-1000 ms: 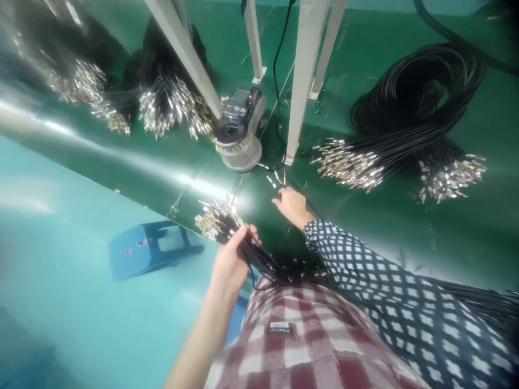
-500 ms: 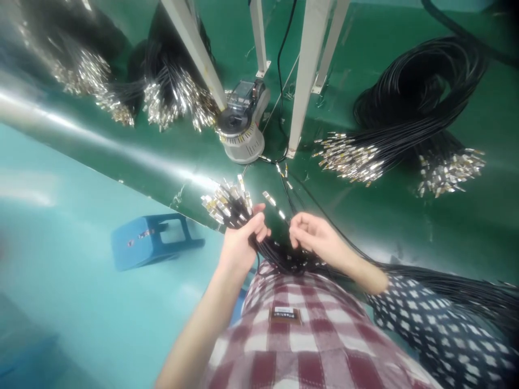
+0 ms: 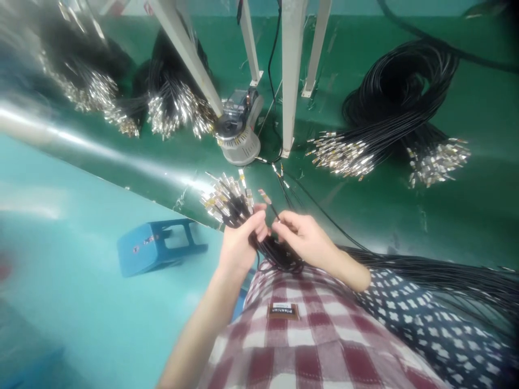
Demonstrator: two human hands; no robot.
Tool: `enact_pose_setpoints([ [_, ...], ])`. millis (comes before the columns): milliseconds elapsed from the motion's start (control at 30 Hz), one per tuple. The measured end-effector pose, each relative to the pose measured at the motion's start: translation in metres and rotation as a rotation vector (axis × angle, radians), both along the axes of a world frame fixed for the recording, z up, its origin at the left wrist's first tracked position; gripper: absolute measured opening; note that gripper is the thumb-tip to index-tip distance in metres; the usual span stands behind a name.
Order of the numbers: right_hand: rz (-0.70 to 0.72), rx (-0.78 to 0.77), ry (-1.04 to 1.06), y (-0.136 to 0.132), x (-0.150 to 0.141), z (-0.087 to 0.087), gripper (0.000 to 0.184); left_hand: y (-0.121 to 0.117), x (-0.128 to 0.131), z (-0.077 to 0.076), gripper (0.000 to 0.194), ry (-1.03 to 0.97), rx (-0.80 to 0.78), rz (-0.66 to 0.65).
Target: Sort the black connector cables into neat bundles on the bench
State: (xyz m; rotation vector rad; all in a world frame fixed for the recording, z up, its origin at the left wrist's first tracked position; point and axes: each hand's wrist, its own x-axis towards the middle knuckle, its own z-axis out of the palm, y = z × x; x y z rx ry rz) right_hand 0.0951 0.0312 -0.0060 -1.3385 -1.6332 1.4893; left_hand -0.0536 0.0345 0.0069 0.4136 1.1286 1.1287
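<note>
My left hand (image 3: 241, 240) is closed around a bundle of black cables (image 3: 229, 202), whose shiny metal-tipped ends fan out above my fist. Just to its right, my right hand (image 3: 302, 235) pinches a single black cable (image 3: 271, 203) near its metal end, which points up and left. The two hands are almost touching. Below them, the lengths of the bundled cables hang down against a red-and-white checked apron (image 3: 300, 335). A few loose cable ends (image 3: 279, 175) lie on the green table beyond my right hand.
A grey round-based machine (image 3: 239, 138) stands on the green table (image 3: 316, 200) among pale metal legs (image 3: 290, 81). Coiled cable bundles lie at right (image 3: 397, 102) and back left (image 3: 174, 108). More black cables (image 3: 425, 275) stretch off rightward. A blue stool (image 3: 141, 251) is on the floor at left.
My right hand has moved left, bringing the single cable closer to the bundle. My left hand keeps its hold on the bundle. The view has shifted slightly.
</note>
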Motion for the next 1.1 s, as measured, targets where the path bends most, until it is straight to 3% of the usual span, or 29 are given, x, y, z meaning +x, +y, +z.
enact_pose_setpoints([
  [167, 0.194, -0.088, -0.075, 0.001, 0.008, 0.002, 0.030, 0.000, 0.000, 0.000, 0.019, -0.002, -0.005, -0.015],
  [300, 0.305, 0.035, -0.250, -0.009, 0.041, -0.020, 0.025, 0.002, -0.003, -0.002, 0.022, -0.022, -0.058, 0.043],
  [433, 0.292, 0.068, -0.379, -0.017, 0.061, -0.043, 0.021, 0.005, -0.006, -0.005, 0.023, -0.013, -0.090, 0.076],
  [500, 0.255, 0.098, -0.330, -0.017, 0.052, -0.043, 0.036, 0.006, -0.006, -0.006, 0.023, -0.013, -0.098, 0.077],
  [600, 0.211, 0.123, -0.216, -0.011, 0.023, -0.032, 0.021, 0.009, -0.007, -0.008, 0.019, -0.021, -0.099, 0.081],
  [700, 0.163, 0.086, -0.152, -0.002, 0.001, -0.025, 0.027, 0.013, -0.010, -0.012, 0.030, -0.007, -0.094, 0.060],
  [767, 0.233, 0.051, -0.104, 0.009, -0.002, -0.029, 0.027, 0.017, -0.014, -0.017, 0.025, 0.021, -0.112, 0.025],
  [867, 0.229, -0.007, -0.267, 0.036, 0.007, -0.051, 0.033, 0.022, -0.020, -0.024, 0.020, 0.019, -0.140, -0.022],
  [967, 0.026, -0.045, -0.593, 0.070, 0.015, -0.087, 0.029, 0.026, -0.025, -0.030, 0.020, -0.007, -0.164, -0.031],
  [1100, -0.022, -0.088, -0.717, 0.094, 0.007, -0.123, 0.019, 0.029, -0.030, -0.035, 0.023, -0.013, -0.236, -0.003],
])
